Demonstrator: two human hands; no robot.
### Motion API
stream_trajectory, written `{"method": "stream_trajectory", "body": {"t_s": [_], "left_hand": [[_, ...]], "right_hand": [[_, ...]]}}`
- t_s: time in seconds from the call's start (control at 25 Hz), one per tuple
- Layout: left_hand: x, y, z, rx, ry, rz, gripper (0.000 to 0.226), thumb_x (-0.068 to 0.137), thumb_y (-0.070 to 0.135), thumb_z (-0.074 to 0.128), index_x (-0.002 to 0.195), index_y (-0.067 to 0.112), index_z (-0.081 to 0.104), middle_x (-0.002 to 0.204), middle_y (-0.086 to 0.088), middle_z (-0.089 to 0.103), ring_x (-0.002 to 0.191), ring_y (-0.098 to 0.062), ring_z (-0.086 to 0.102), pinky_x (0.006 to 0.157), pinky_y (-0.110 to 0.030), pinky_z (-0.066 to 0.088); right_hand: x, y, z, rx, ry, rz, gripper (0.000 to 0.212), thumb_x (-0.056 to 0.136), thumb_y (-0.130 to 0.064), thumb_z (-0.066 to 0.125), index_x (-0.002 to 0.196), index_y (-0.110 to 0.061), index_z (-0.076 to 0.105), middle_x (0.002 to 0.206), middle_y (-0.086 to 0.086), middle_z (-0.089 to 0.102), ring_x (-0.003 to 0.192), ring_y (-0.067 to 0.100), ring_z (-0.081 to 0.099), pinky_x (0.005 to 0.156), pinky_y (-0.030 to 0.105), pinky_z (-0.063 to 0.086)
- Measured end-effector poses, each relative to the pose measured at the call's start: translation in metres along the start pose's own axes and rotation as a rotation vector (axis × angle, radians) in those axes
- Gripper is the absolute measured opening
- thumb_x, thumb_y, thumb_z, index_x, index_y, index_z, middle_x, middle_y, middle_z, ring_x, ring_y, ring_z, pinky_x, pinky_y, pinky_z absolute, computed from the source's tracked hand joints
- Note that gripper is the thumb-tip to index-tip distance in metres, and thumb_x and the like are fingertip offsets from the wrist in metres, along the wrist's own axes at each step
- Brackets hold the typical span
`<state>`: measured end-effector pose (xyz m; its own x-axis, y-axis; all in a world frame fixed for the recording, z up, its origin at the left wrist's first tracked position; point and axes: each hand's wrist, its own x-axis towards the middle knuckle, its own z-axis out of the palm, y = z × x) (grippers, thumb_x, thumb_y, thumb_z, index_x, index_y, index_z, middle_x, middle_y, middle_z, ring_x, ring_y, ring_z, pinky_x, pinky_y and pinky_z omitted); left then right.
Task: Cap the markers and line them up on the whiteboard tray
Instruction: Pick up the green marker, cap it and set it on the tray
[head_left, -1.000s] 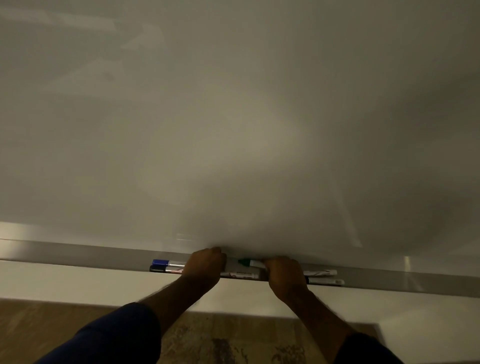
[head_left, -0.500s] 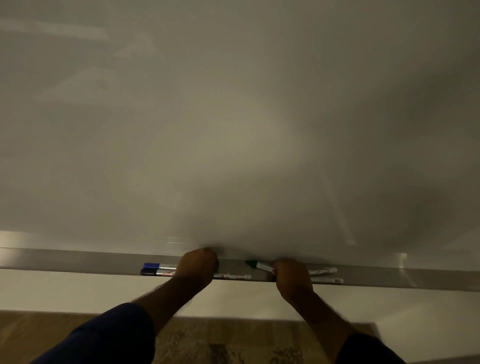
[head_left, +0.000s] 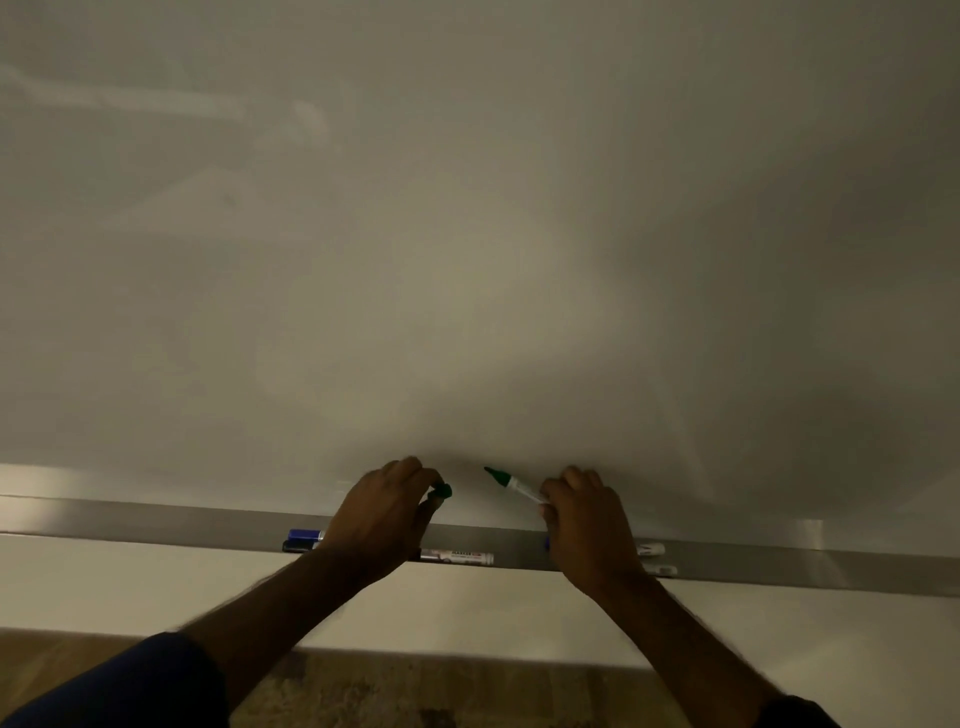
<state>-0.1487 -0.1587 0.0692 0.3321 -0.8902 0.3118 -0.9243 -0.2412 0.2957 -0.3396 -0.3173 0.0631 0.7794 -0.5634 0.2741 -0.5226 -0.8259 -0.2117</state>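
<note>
My right hand (head_left: 587, 519) holds an uncapped green marker (head_left: 511, 484), lifted above the grey whiteboard tray (head_left: 156, 525), its tip pointing up and left. A short gap to the left, my left hand (head_left: 382, 512) pinches a green cap (head_left: 442, 491) between fingertips. On the tray lie a blue-capped marker (head_left: 304, 535) and a dark-capped one (head_left: 298, 545) left of my left hand, a white marker with red print (head_left: 457, 558) between the hands, and two white marker ends (head_left: 652, 549) right of my right hand.
The large whiteboard (head_left: 467, 234) fills the view above the tray. A pale wall strip (head_left: 130, 587) runs under the tray, with brownish patterned floor (head_left: 415, 691) at the bottom. The tray stretches far to both sides.
Both hands rose off the tray. The right hand lifted the green marker from the tray and tilted it, and the left hand came up holding the green cap.
</note>
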Motion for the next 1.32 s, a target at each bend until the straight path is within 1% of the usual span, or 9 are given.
{"method": "stream_trajectory", "body": {"t_s": [0.16,0.28,0.36,0.44,0.52,0.64,0.76,1.0,1.32], "left_hand": [[0.012,0.026,-0.047,-0.055,0.157,-0.023,0.017,0.090,0.024,0.060,0.106,0.019,0.061,0.105,0.000,0.066,0.088,-0.013,0.061,0.076,-0.023,0.042],[0.019,0.041,-0.079,-0.159,0.235,-0.089,0.014,0.091,0.023,0.058,0.105,0.021,0.060,0.101,0.005,0.069,0.085,-0.011,0.063,0.071,-0.020,0.043],[0.024,0.053,-0.102,-0.227,0.297,-0.106,0.013,0.090,0.022,0.060,0.103,0.023,0.060,0.094,0.008,0.069,0.081,-0.006,0.061,0.066,-0.017,0.043],[0.029,0.068,-0.126,-0.268,0.355,-0.073,0.014,0.087,0.020,0.064,0.098,0.028,0.059,0.089,0.015,0.065,0.079,-0.003,0.060,0.061,-0.011,0.042],[0.033,0.084,-0.150,-0.312,0.417,-0.039,0.020,0.084,0.017,0.067,0.092,0.033,0.058,0.086,0.021,0.062,0.081,0.000,0.058,0.059,-0.007,0.043],[0.036,0.104,-0.179,-0.365,0.513,-0.026,0.027,0.081,0.017,0.070,0.087,0.040,0.057,0.079,0.018,0.065,0.080,0.002,0.058,0.059,-0.004,0.042],[0.037,0.118,-0.199,-0.376,0.558,-0.004,0.031,0.080,0.018,0.071,0.090,0.045,0.060,0.088,0.017,0.067,0.081,-0.002,0.060,0.065,-0.006,0.044],[0.037,0.136,-0.217,-0.251,0.557,0.126,0.026,0.080,0.012,0.071,0.100,0.028,0.070,0.092,0.016,0.067,0.082,-0.007,0.061,0.070,-0.009,0.045],[0.037,0.156,-0.220,-0.265,0.551,0.189,0.027,0.078,0.009,0.072,0.100,0.025,0.072,0.088,0.014,0.067,0.079,-0.009,0.062,0.069,-0.012,0.046]], "right_hand": [[0.006,-0.008,-0.050,0.222,0.111,-0.063,0.011,0.091,-0.020,0.059,0.100,-0.014,0.059,0.090,0.005,0.063,0.082,0.023,0.058,0.073,0.041,0.050],[0.014,-0.012,-0.091,0.388,0.134,-0.096,0.010,0.094,-0.019,0.055,0.101,-0.014,0.056,0.076,0.000,0.057,0.065,0.018,0.055,0.062,0.043,0.052],[0.020,-0.015,-0.119,0.445,0.200,-0.137,0.006,0.095,-0.019,0.052,0.100,-0.016,0.055,0.072,-0.003,0.054,0.059,0.013,0.050,0.054,0.037,0.049],[0.023,-0.019,-0.147,0.508,0.258,-0.184,0.007,0.096,-0.018,0.050,0.101,-0.017,0.054,0.075,-0.003,0.055,0.061,0.009,0.050,0.055,0.030,0.046],[0.024,-0.021,-0.171,0.543,0.305,-0.230,0.014,0.096,-0.016,0.049,0.108,-0.015,0.056,0.088,0.001,0.060,0.074,0.012,0.055,0.066,0.029,0.049],[0.022,-0.023,-0.203,0.555,0.353,-0.297,0.023,0.096,-0.012,0.047,0.117,-0.014,0.056,0.101,0.004,0.062,0.089,0.017,0.058,0.078,0.026,0.049],[0.019,-0.023,-0.224,0.520,0.373,-0.362,0.027,0.096,-0.012,0.047,0.121,-0.014,0.057,0.096,0.003,0.060,0.083,0.015,0.055,0.072,0.022,0.046],[0.012,-0.021,-0.247,0.447,0.398,-0.413,0.033,0.095,-0.023,0.042,0.122,-0.016,0.058,0.095,-0.004,0.057,0.081,0.009,0.053,0.068,0.013,0.041],[0.007,-0.020,-0.263,0.384,0.381,-0.467,0.031,0.095,-0.023,0.043,0.121,-0.020,0.058,0.093,-0.003,0.056,0.080,0.011,0.050,0.067,0.025,0.045]]}}
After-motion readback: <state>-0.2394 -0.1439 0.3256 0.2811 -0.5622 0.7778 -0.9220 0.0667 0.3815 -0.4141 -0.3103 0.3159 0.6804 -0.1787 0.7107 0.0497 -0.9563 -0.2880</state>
